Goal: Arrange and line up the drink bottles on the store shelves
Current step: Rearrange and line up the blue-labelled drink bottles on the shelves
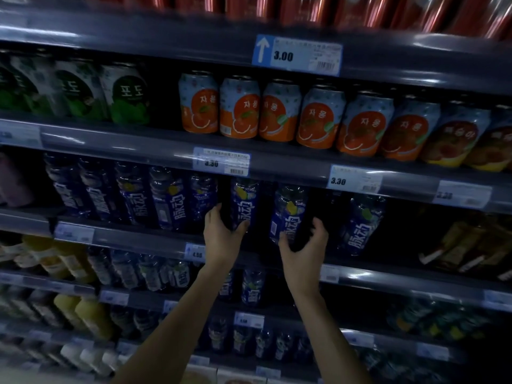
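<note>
A shop; price tags [297,55] front shelves [138,139] stacked with drinks.

The left hand [221,234] grips one blue bottle [245,203] on the shelf [388,275] (dim, blurred), while the right hand [304,250] grips its neighbour [289,214].

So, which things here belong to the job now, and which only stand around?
In the job:
left hand on a blue bottle
right hand on the next blue bottle
lone blue bottle further right

Only standing around:
orange cans
green cans
price tag 3.00
</note>
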A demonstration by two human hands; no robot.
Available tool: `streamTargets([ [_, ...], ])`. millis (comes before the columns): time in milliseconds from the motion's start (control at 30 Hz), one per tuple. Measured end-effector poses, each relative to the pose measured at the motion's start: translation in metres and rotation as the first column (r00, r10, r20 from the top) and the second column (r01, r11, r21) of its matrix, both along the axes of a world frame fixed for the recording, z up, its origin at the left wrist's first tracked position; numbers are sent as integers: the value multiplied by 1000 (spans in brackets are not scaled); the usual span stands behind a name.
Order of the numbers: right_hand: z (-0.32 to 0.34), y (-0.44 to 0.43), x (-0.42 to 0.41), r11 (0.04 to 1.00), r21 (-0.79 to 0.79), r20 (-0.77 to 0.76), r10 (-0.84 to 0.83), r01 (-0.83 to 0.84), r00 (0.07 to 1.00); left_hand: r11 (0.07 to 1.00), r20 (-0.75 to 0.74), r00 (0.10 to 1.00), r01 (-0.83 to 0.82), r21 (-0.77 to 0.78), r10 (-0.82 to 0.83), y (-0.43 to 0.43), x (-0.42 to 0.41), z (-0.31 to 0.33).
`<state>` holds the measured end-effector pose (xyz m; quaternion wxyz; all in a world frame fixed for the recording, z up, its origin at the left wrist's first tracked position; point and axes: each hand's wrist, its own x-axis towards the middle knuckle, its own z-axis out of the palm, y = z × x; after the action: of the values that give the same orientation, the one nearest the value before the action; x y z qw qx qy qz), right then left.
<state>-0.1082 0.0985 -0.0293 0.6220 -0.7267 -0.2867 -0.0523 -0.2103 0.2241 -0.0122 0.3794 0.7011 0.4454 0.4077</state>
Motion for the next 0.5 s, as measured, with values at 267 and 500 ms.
streamTargets([
  [267, -1, 15, 0, 994, -96, -72, -55, 48, 996, 997, 78, 995, 63, -42, -60, 15, 7, -3],
  [500, 7, 17, 4, 996, -84, -168, -20, 6, 986, 991, 75, 992, 107, -78, -101, 28, 7, 0],
])
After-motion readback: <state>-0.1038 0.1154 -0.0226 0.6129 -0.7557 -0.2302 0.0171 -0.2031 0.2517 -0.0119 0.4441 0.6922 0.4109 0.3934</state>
